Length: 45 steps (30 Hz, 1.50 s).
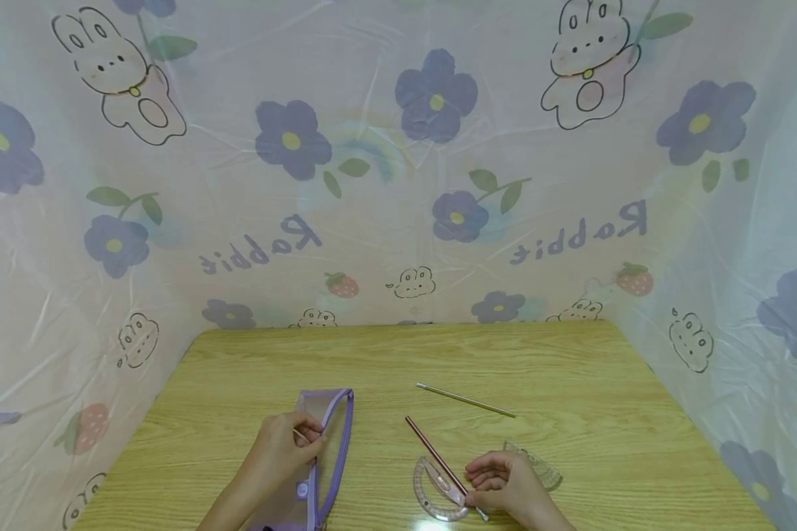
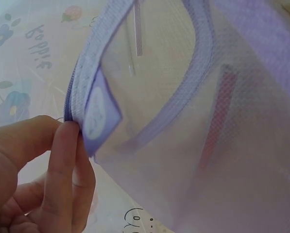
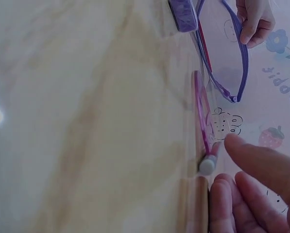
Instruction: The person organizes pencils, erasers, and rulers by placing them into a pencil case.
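My left hand pinches the edge of a purple mesh zipper pencil case, between thumb and fingers in the left wrist view. The case's mouth gapes toward the right, and a red strip shows through its mesh. My right hand is low over the table, fingers loosely bent and thumb apart from them. Close to its fingertips is the white eraser end of a dark red pencil. That pencil lies slanted across a clear protractor.
A gold pencil with a white end lies farther back on the wood-grain table. Partly behind my right hand is a clear fan-shaped drawing template. Printed rabbit-and-flower sheeting walls the table at the back and sides.
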Available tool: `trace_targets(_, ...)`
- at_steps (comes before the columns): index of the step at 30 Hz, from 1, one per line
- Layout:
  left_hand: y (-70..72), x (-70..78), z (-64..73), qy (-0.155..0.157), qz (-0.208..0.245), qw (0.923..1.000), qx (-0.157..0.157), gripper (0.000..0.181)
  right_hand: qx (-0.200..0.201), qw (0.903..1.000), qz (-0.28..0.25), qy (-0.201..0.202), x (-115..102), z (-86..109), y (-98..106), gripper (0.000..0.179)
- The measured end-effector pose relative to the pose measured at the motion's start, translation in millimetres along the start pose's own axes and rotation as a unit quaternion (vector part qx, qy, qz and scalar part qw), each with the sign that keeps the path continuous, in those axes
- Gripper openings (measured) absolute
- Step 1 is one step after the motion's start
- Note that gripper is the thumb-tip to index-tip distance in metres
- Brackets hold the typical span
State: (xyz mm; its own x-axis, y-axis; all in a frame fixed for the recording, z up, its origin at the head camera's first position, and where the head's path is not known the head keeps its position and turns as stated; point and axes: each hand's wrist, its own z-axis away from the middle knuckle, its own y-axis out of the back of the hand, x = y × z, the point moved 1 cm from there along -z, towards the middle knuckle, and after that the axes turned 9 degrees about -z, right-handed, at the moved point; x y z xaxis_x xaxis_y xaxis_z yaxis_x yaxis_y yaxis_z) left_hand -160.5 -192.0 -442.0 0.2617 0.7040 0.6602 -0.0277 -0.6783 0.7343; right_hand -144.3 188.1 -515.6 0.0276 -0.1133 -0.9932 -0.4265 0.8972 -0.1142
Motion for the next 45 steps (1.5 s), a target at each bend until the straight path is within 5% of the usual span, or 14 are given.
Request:
trace_targets(25, -1.7, -0.3, -0.5, -0.009, 0.000, 1.0000, 0.002, 0.007, -0.001, 0.9991, 0.037, 0.021, -0.7, -0.3, -1.8, 0.030)
trace_targets(45, -1.7, -1.9, 0.7, -0.008, -0.001, 1.0000, 0.002, 0.007, 0.039, 0.9965, 0.074, -0.001, -1.5, 2.5, -2.7, 0.026)
